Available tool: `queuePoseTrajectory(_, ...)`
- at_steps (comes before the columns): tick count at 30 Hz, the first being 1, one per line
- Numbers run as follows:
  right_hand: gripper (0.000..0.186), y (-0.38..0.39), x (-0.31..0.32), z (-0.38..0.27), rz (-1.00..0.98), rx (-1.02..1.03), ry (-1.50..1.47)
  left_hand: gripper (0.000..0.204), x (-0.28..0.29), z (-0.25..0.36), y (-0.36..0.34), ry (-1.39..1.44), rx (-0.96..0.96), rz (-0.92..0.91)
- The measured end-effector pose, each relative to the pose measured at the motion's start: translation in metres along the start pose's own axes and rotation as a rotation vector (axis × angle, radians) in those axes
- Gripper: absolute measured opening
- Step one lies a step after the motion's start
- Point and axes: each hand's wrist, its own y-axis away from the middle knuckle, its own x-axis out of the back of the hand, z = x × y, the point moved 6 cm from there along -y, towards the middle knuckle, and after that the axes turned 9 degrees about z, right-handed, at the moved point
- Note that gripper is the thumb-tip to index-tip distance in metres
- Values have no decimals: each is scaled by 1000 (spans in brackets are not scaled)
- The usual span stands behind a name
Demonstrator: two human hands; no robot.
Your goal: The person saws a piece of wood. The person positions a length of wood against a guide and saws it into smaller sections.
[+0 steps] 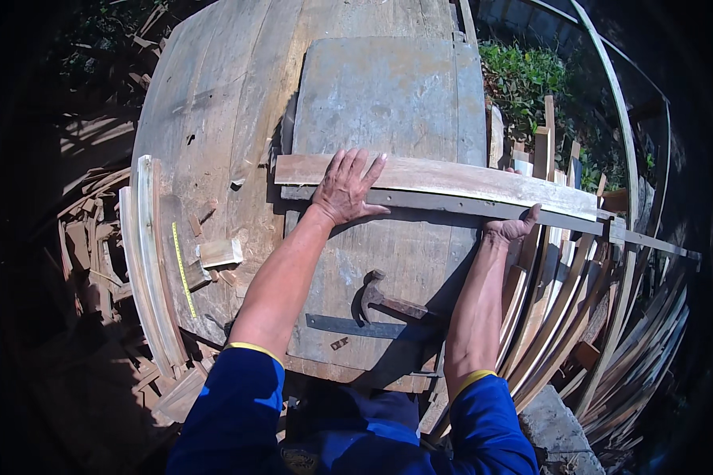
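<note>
A long, pale wooden plank [451, 179] lies crosswise over the worn bench, its right end past the bench's edge. My left hand [346, 190] rests flat on its left part, fingers spread and thumb apart on the near side. With my right hand [513, 227] I grip the plank farther right: the thumb shows at the near edge, and most fingers are hidden beneath. Along the plank's near side runs a narrow grey bar [428, 201], reaching out to the right. Nearer me lie a claw hammer [387, 302] and a flat dark metal strip [356, 325].
Left on the bench [214, 127] are a yellow measuring strip [182, 269] and a small wood block [220, 252]. Long boards [146, 261] lean at its left edge. Many wood strips [562, 309] stand at the right, near a concrete block [558, 434]. Scrap wood lies at far left.
</note>
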Motion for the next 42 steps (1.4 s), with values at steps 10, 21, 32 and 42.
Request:
queuePoseTrajectory(10, 84, -7, -11, 2, -34, 17, -10, 110, -3, -5, -8, 12, 27, -3)
queuePoseTrajectory(21, 85, -20, -3, 9, 38, 11, 48, 109, -17, -10, -11, 6, 30, -37)
queuePoseTrajectory(32, 80, -29, -1, 11, 96, -17, 33, 109, -25, -17, -19, -34, 41, -74)
queuePoseTrajectory(42, 75, -32, -1, 14, 71, -53, 87, 107, -33, -19, -22, 51, 40, -6)
